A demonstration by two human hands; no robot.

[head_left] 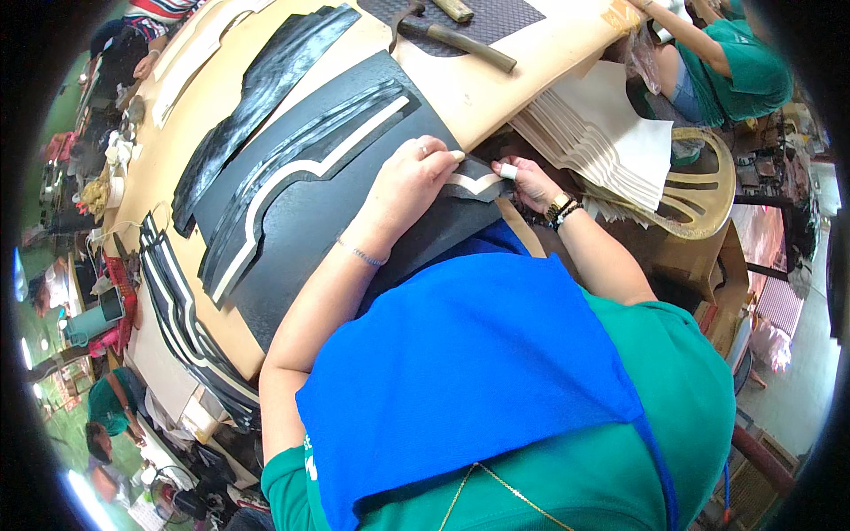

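Observation:
A large black sheet point(319, 203) lies on the tan worktable point(496, 88), with curved black strips and a cream strip point(292, 173) laid along it. My left hand point(412, 181) presses flat on the sheet's near edge, fingers together over the cream strip's end point(474, 184). My right hand point(529, 180) pinches that same strip end at the table's edge; a white tape wraps one finger. A blue apron point(460, 363) covers my front.
A hammer point(456, 40) lies on a dark mat at the far side. More black cut pieces point(257, 97) and striped stacks point(181, 310) sit to the left. A stack of white sheets point(602, 133) rests to the right. Other people in green work nearby.

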